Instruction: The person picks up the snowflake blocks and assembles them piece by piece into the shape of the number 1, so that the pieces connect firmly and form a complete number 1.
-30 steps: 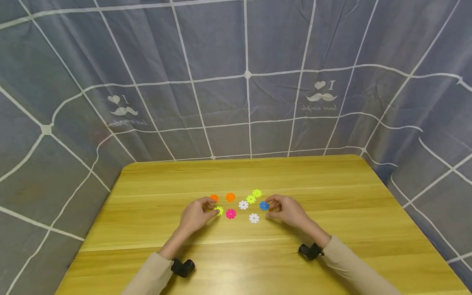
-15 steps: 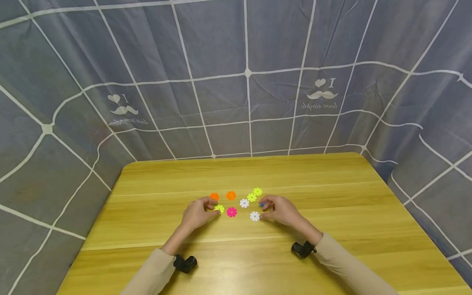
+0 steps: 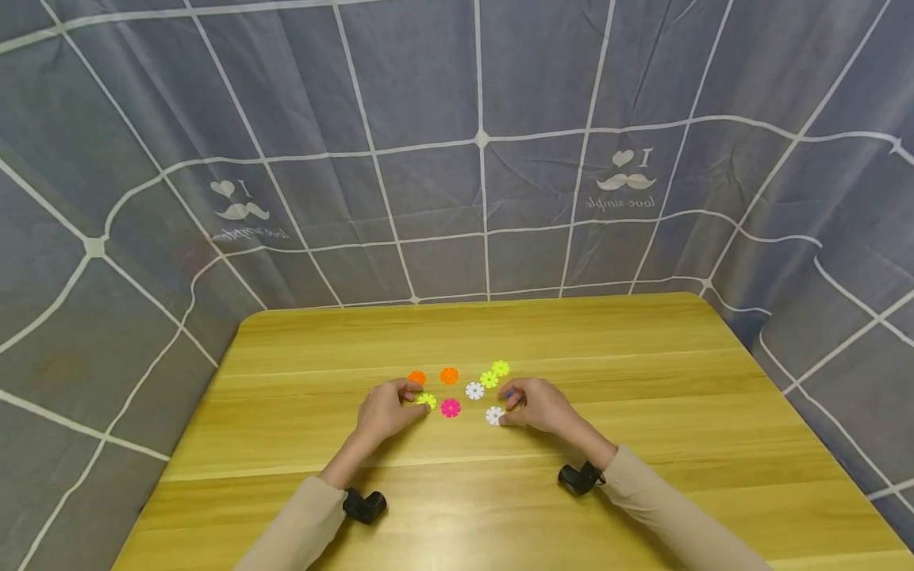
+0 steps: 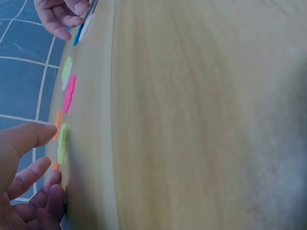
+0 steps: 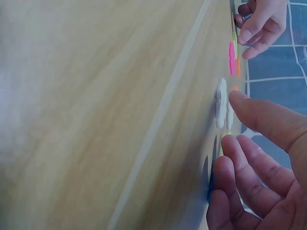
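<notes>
Several flat notched plastic discs lie on the table. My left hand (image 3: 385, 410) hovers round a yellow-green disc (image 3: 427, 401), thumb by its near edge and fingers apart from the thumb; an orange disc (image 3: 417, 377) lies just beyond the fingertips. A pink disc (image 3: 451, 408) sits between the hands. My right hand (image 3: 537, 404) has its thumb at the edge of a white disc (image 3: 494, 415). Under its fingers a blue disc (image 5: 210, 188) is mostly hidden. In the right wrist view a gap shows between thumb and fingers, with nothing gripped.
Past the hands lie another orange disc (image 3: 449, 376), another white disc (image 3: 474, 390) and two yellow-green discs, one nearer (image 3: 489, 379) and one farther (image 3: 501, 369), close together. A grey checked curtain (image 3: 428, 190) surrounds the wooden table (image 3: 457, 492) at the back and sides.
My right hand has moved left, over the blue disc and up to the near white disc. My left hand stays almost in place by the yellow-green disc.
</notes>
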Demonstrator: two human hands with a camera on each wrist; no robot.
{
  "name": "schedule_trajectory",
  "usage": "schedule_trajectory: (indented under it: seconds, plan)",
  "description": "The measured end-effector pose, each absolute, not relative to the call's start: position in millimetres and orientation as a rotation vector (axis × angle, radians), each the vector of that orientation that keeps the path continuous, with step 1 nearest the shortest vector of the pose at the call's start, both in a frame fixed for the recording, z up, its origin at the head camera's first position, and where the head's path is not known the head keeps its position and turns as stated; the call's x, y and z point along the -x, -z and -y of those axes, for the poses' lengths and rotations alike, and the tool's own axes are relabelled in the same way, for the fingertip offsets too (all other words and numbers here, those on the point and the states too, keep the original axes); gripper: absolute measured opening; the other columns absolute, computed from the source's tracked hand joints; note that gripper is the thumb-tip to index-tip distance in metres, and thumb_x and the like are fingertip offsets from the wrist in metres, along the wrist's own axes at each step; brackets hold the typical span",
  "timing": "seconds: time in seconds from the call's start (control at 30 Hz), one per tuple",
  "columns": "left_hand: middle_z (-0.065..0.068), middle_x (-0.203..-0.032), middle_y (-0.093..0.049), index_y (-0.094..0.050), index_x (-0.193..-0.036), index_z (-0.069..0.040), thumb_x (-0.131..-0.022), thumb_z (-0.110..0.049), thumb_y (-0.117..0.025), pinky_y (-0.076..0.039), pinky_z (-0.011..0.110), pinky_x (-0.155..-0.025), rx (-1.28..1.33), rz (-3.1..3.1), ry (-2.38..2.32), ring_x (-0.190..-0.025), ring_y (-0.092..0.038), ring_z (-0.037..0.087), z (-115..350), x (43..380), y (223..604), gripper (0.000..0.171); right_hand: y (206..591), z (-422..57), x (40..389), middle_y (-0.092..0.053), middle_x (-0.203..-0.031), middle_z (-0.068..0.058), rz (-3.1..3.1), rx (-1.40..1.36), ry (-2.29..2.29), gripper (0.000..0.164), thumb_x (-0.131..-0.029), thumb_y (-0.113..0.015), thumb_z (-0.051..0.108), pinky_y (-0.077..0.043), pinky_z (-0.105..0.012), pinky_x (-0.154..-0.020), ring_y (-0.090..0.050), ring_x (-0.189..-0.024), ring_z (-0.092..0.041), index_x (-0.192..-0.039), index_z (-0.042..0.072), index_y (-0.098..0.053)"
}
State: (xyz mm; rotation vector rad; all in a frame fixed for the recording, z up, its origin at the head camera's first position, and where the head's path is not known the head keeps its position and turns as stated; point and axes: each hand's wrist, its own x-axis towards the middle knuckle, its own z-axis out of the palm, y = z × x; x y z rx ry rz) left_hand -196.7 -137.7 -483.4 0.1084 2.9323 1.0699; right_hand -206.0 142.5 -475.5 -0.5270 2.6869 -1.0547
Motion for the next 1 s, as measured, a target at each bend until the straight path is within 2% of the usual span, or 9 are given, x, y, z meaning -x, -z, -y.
schedule_trajectory:
  seconds: [0.23, 0.5, 0.67, 0.83, 1.0]
  plan:
    - [-0.002, -0.088, -0.069, -0.074, -0.104, -0.014, -0.075, -0.029, -0.081, -0.035, 0.022, -0.051, -0.110, -2.941, -1.024, -0.064, -0.050, 0.009, 136.0, 198.2, 484.8, 0.034, 474.9, -137.1, 206.6, -0.068, -0.079, 0.006, -2.712, 0.495, 0.980, 0.029, -0.073, -0.084, 0.022, -0.049, -0.029, -0.072, -0.060, -0.072, -0.005, -0.098, 0.011, -0.072]
    - [-0.002, -0.090, -0.070, -0.075, -0.101, -0.015, -0.075, -0.029, -0.081, -0.039, 0.024, -0.053, -0.097, -2.934, -1.021, -0.074, -0.059, 0.011, 135.3, 197.9, 487.6, 0.030, 475.0, -133.9, 207.4, -0.066, -0.078, 0.006, -2.713, 0.476, 0.951, 0.027, -0.073, -0.084, 0.020, -0.046, -0.028, -0.070, -0.057, -0.070, -0.006, -0.095, 0.011, -0.072]
    - [-0.001, -0.090, -0.070, -0.075, -0.100, -0.015, -0.075, -0.027, -0.081, -0.040, 0.024, -0.055, -0.106, -2.938, -1.030, -0.075, -0.060, 0.012, 136.1, 197.1, 487.7, 0.028, 475.3, -133.6, 208.0, -0.066, -0.077, 0.006, -2.719, 0.502, 0.927, 0.022, -0.074, -0.083, 0.020, -0.046, -0.025, -0.068, -0.056, -0.071, -0.005, -0.090, 0.011, -0.072]
    - [0.000, -0.088, -0.070, -0.074, -0.100, -0.014, -0.075, -0.025, -0.082, -0.036, 0.023, -0.051, -0.110, -2.942, -1.065, -0.067, -0.055, 0.011, 136.2, 194.8, 487.9, 0.028, 474.9, -133.3, 207.8, -0.066, -0.078, 0.006, -2.715, 0.502, 0.912, 0.020, -0.074, -0.083, 0.020, -0.045, -0.026, -0.068, -0.055, -0.071, -0.006, -0.089, 0.012, -0.072]
    - [-0.003, -0.080, -0.068, -0.073, -0.100, -0.014, -0.075, -0.020, -0.082, -0.031, 0.021, -0.048, -0.136, -2.943, -1.122, -0.060, -0.049, 0.009, 137.2, 194.1, 491.1, 0.028, 476.0, -133.7, 208.1, -0.065, -0.078, 0.006, -2.715, 0.503, 0.905, 0.021, -0.074, -0.083, 0.020, -0.044, -0.026, -0.068, -0.054, -0.071, -0.006, -0.088, 0.012, -0.071]
